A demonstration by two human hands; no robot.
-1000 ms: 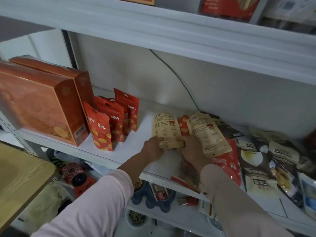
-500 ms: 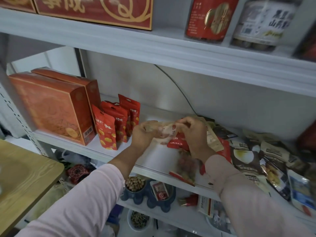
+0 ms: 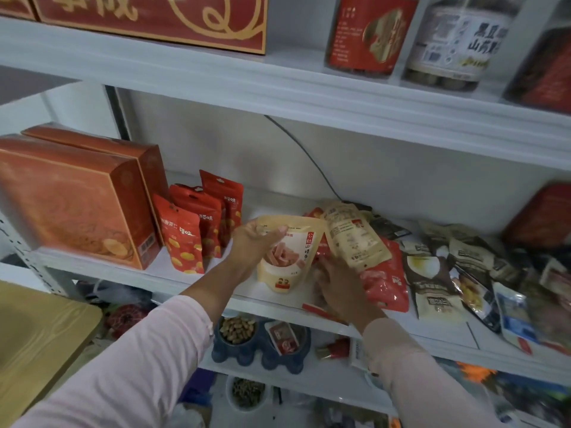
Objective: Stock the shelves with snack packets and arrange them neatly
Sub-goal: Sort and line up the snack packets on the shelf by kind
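Snack packets crowd the middle shelf, and two beige ones are in hand near its front edge. The left grip pinches the top edge of the beige front-facing pouch, which hangs upright with its window of red sticks showing and its base just above the shelf. At 2 o'clock from it, touching its upper corner, the beige back-facing pouch tilts with its printed back toward the camera. The right grip has its fingers curled under that pouch's lower end and holds it above a flat red packet.

At 9 o'clock from the left grip, three red packets stand upright in a staggered row, just beside two orange boxes at the shelf's far end. At 3 o'clock from the right grip lies a loose heap of mixed packets, overlapping one another. Two jars stand on the shelf above at 1 o'clock. A wooden table shows at 8 o'clock, and a blue bowl of nuts sits on the shelf below.
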